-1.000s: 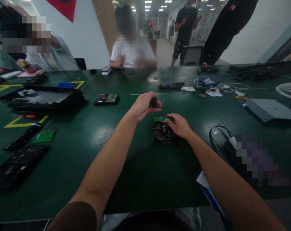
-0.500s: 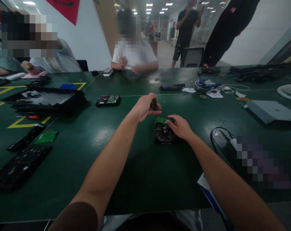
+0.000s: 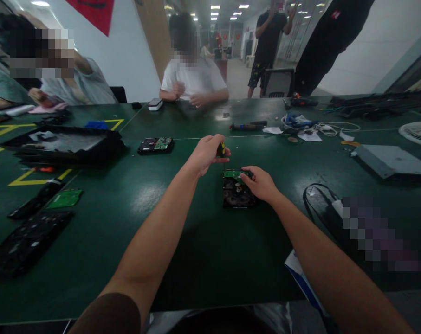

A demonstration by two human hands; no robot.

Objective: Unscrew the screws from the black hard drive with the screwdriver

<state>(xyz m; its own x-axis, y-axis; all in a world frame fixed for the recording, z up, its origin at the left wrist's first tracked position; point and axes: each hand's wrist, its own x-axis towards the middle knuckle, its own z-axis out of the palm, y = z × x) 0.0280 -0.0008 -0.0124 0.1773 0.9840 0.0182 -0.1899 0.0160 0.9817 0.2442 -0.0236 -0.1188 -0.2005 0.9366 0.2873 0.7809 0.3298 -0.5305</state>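
Left hand [image 3: 206,154] grips screwdriver [image 3: 222,151] above hard drive [image 3: 237,189]; right hand [image 3: 261,183] clasps its edge.

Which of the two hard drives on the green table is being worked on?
On the green table, find the person's two outstretched arms. The hard drive lies under the right hand, with the left hand holding a screwdriver above it. The other drive lies untouched, farther left.

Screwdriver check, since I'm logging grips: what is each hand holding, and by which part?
The left hand grips the screwdriver by its handle; the right hand holds the hard drive at its far right edge.
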